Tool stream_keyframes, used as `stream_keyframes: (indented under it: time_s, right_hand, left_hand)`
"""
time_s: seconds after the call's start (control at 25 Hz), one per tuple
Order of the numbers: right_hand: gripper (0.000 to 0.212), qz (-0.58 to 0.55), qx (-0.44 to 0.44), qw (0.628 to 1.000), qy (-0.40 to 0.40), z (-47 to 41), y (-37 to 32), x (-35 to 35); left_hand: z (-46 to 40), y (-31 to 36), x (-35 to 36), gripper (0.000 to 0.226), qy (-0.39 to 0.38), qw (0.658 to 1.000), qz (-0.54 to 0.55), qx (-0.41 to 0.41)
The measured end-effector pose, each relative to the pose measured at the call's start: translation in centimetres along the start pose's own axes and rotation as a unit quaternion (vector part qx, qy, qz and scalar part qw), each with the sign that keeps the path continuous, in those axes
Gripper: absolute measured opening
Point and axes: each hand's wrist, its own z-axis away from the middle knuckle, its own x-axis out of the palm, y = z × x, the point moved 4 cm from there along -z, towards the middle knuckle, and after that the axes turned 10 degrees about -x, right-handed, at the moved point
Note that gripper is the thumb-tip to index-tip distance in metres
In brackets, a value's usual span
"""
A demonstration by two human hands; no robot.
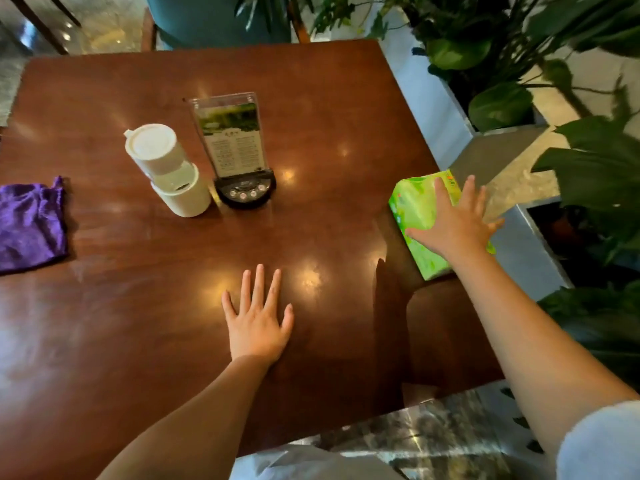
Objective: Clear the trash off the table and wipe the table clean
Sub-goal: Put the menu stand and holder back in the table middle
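The green tissue pack [420, 220] lies at the right edge of the brown table [145, 341], one corner reaching past the rim, and the right hand [455, 225] rests flat on top of it with fingers spread, not curled around it. The left hand [258, 322] lies flat and loose on bare wood near the front middle, with wide open tabletop around it. Farther off stand two white cups [169, 171] just beside a menu stand [235, 150], and a purple cloth [31, 223] lies at the left edge.
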Motion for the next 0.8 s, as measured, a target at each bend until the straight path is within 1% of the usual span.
stream_keyframes:
  time_s: [0.04, 0.08, 0.12, 0.24, 0.32, 0.4, 0.48, 0.52, 0.6, 0.68, 0.8]
  right_hand:
    - [0.106, -0.007, 0.026, 0.999, -0.041, -0.4, 0.7, 0.5]
    - [0.108, -0.012, 0.041, 0.997, -0.064, -0.6, 1.0, 1.0]
    - [0.108, -0.014, 0.046, 0.997, -0.068, -0.6, 1.0, 1.5]
    - [0.103, -0.017, 0.03, 0.999, -0.026, -0.7, 0.5, 2.1]
    - [0.101, -0.027, -0.004, 1.0, -0.007, -0.8, -0.3, 2.0]
    - [0.101, -0.022, -0.084, 0.996, 0.0, -1.0, -1.8, 1.9]
    - [0.102, 0.019, -0.166, 0.986, -0.008, -0.9, -3.5, 1.8]
    - [0.103, 0.045, -0.181, 0.982, -0.016, -1.0, -4.2, 1.9]
    - [0.107, 0.079, -0.162, 0.983, -0.038, -1.5, -5.1, 2.1]
    - [0.108, 0.078, -0.151, 0.984, -0.058, -2.4, -6.0, 2.1]
    - [0.102, 0.068, -0.214, 0.973, -0.057, -4.9, -8.3, 1.4]
  left_hand:
    - [0.0, -0.1, 0.0, 0.065, 0.0, 1.0, -0.001, -0.001]
    - [0.0, -0.1, 0.0, 0.065, 0.0, 1.0, -0.002, -0.002]
    - [0.0, -0.1, -0.1, 0.065, 0.0, 1.0, -0.002, -0.004]
    - [0.1, 0.0, -0.2, 0.064, -0.001, 1.0, 0.005, -0.004]
    - [0.1, 0.1, -0.3, 0.065, -0.004, 1.0, 0.005, -0.003]
    - [0.1, 0.0, -0.4, 0.065, -0.003, 1.0, 0.003, -0.004]
    - [0.1, 0.0, -0.5, 0.066, -0.002, 1.0, 0.006, -0.003]
    - [0.1, 0.0, -0.5, 0.066, -0.001, 1.0, 0.009, -0.002]
    - [0.1, -0.1, -0.6, 0.066, 0.001, 1.0, 0.01, -0.004]
    - [0.1, -0.1, -0.5, 0.065, 0.0, 1.0, 0.008, -0.003]
    - [0.1, -0.1, -0.4, 0.065, 0.0, 1.0, 0.008, -0.002]
